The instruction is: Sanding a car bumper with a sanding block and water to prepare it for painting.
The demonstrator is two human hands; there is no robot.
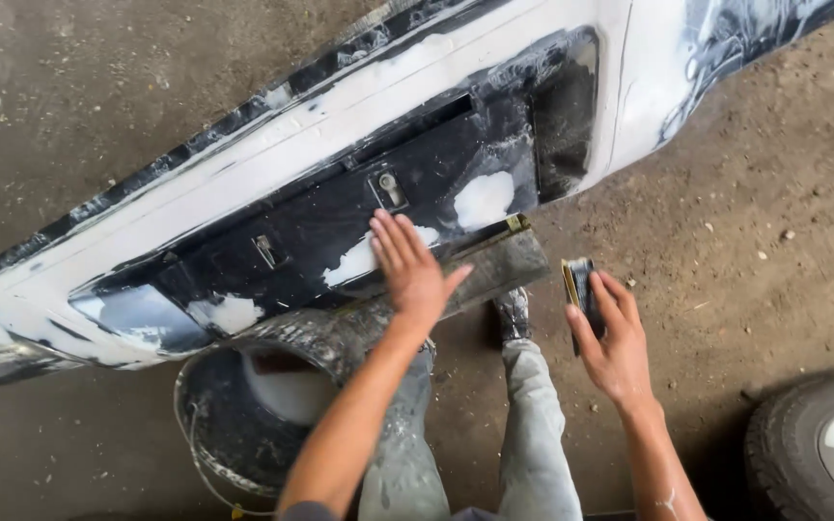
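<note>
Bumper (272,174): long car panel, white with black recessed centre and pale filler patches, lying on a slant from 8 o'clock to 1 o'clock across the upper frame; lower edge rests over the bucket

Left hand (407,270): open flat, fingers spread, palm pressed on the black recess at centre; holds nothing

Right hand (610,347): at 4 o'clock of the left hand, well off the bumper; fingers loosely curled round a small dark sanding block (583,289) with a yellow edge

Bucket (253,396): grimy, round, at 7 o'clock, tucked under the bumper edge, just beside the left forearm; whitish contents inside

Legs (533,415): paint-spattered trousers, at 6 o'clock between the arms; one shoe near the bumper's lower lip

Tyre (813,444): at 4 o'clock corner, apart from the right arm

Floor (755,193): bare dirt; open room at 3 o'clock and 10 o'clock
</note>
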